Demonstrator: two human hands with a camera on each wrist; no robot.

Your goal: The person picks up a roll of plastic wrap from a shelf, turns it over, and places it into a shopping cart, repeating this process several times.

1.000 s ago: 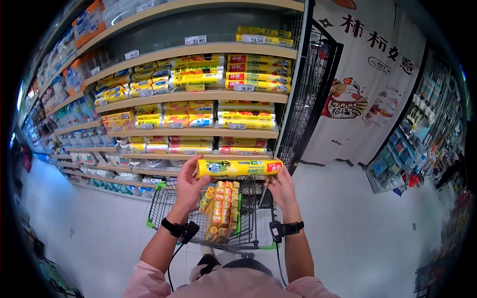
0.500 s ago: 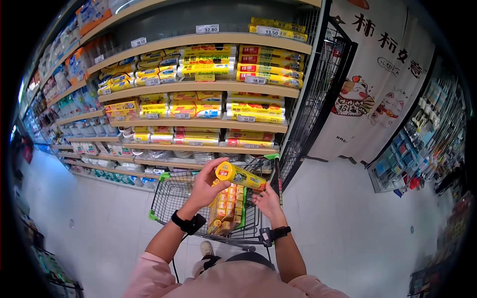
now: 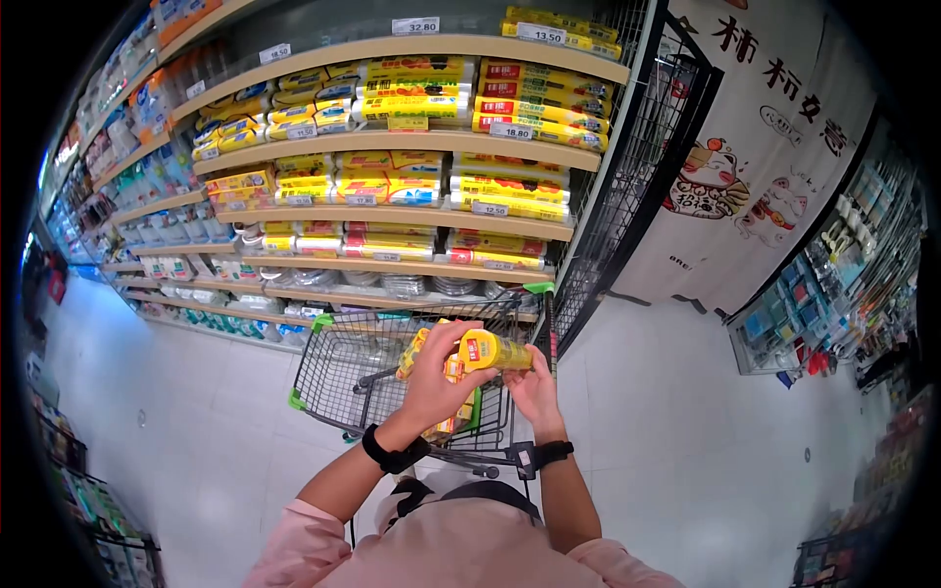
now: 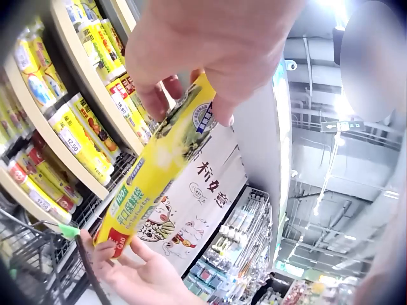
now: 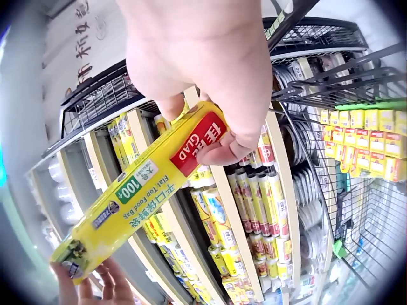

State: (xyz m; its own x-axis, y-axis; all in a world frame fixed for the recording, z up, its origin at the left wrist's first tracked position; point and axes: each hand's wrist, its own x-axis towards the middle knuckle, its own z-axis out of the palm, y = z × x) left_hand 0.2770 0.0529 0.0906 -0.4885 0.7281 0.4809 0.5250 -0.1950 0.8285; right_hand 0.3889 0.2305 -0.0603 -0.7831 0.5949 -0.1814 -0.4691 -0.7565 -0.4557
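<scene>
Food-bag roll (image 3: 497, 352), broadside a second ago, now turns nearly end-on; left hand (image 3: 440, 380) grips it at nine o'clock, right hand (image 3: 536, 394) at three.

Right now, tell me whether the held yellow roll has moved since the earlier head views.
Yes: in the head view, the yellow roll now sits farther below the shelf, its left end swung toward the camera.
</scene>
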